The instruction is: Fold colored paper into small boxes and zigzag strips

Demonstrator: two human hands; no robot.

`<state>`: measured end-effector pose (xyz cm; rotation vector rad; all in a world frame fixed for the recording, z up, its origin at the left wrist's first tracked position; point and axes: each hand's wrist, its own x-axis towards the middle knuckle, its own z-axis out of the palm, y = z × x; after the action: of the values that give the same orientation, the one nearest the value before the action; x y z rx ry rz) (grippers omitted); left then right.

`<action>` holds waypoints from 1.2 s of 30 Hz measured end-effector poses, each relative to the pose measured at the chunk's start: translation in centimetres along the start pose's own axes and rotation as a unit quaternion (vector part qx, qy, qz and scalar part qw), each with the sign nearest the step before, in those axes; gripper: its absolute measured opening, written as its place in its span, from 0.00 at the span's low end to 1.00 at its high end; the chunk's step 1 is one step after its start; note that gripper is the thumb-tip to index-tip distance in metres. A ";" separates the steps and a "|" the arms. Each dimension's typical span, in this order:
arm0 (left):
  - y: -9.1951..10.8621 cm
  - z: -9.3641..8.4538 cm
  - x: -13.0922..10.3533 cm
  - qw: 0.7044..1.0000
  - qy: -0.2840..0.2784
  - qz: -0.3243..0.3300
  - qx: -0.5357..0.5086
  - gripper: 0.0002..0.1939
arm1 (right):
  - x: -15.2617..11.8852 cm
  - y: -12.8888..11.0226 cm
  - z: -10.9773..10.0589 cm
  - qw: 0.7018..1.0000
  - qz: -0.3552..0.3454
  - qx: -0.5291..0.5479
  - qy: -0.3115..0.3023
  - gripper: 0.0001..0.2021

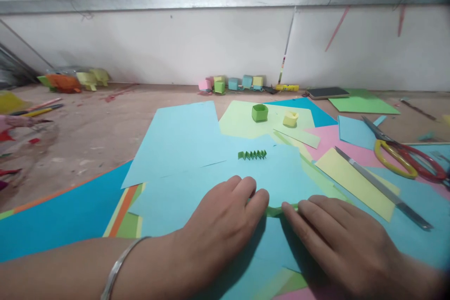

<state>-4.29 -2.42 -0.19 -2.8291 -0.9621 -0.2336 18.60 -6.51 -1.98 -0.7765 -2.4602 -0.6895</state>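
Observation:
A narrow green paper strip lies low over light blue paper, between my two hands. My left hand, below a silver bangle, is closed with thumb and forefinger pinching the strip's left part. From the other side, my right hand presses its fingers together on the strip, covering its right end. Just beyond them rests a green strip folded in zigzags. Farther back, a small green paper box and a pale yellow one stand on pale green paper.
At the right, scissors and a cutter blade lie on loose coloured sheets. A dark phone-like slab is near the wall. Small paper cubes line the back, with orange and yellow paper figures at left.

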 end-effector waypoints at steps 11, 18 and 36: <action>0.3 -0.4 -0.3 0.998 0.043 0.035 0.013 0.12 | 1.3 0.8 0.3 0.992 0.076 0.096 -0.033 0.19; 0.4 -0.5 -0.9 0.996 0.049 0.070 0.021 0.10 | 0.9 0.2 0.0 0.988 0.058 0.116 -0.085 0.15; 0.0 0.9 -0.1 0.992 -0.011 -0.008 -0.128 0.13 | 0.6 -0.4 0.8 0.967 0.183 0.151 -0.092 0.15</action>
<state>-4.30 -2.28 -1.04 -3.0618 -1.0268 -0.3524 17.69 -6.13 -2.36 -1.1677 -2.4019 -0.1070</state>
